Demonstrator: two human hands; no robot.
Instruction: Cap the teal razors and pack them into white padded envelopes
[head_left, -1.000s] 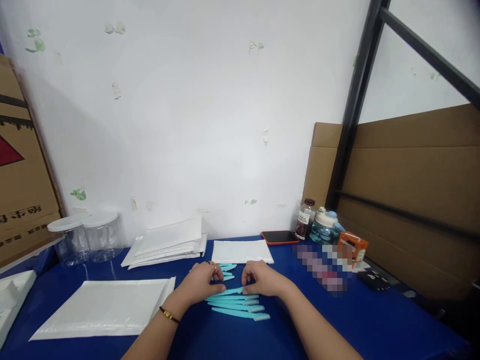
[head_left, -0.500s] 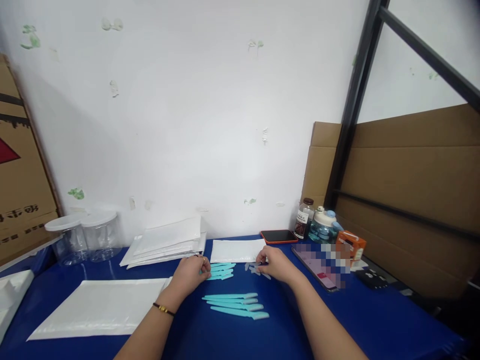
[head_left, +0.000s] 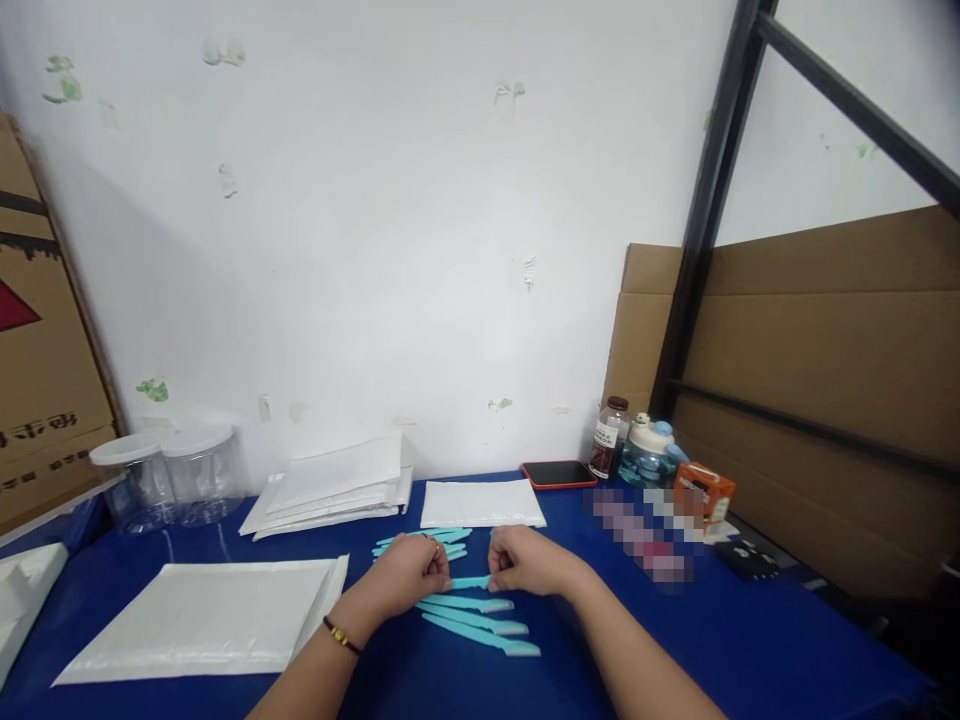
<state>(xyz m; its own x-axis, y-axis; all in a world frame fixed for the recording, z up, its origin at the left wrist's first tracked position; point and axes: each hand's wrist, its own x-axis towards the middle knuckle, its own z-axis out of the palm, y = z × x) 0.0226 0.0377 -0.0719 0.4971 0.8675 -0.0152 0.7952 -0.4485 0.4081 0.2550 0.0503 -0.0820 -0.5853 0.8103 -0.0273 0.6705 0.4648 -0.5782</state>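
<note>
Both my hands meet at one turquoise eyebrow razor (head_left: 469, 582) above the blue table. My left hand (head_left: 414, 568) pinches its handle end, fingers closed. At the blade end, the closed fingers of my right hand (head_left: 529, 560) cover the tip; whether a small cap is in them I cannot tell. Three more eyebrow razors (head_left: 480, 624) lie just nearer to me, side by side with blade ends to the right. Behind my left hand is another group of turquoise razors (head_left: 448, 536), partly hidden. The small translucent pieces seen earlier are hidden behind my right hand.
A white padded envelope (head_left: 484, 503) lies behind the hands, a larger one (head_left: 202, 615) at left. A stack of envelopes (head_left: 330, 490) and clear jars (head_left: 202, 480) stand by the wall. At right are a phone (head_left: 559, 474), bottles (head_left: 649, 455) and an orange box (head_left: 703, 492).
My left hand has moved right and nearer, now with a razor. My right hand has left the translucent pieces and come left and nearer, to the razor's blade end. The front razors are slightly shifted.
</note>
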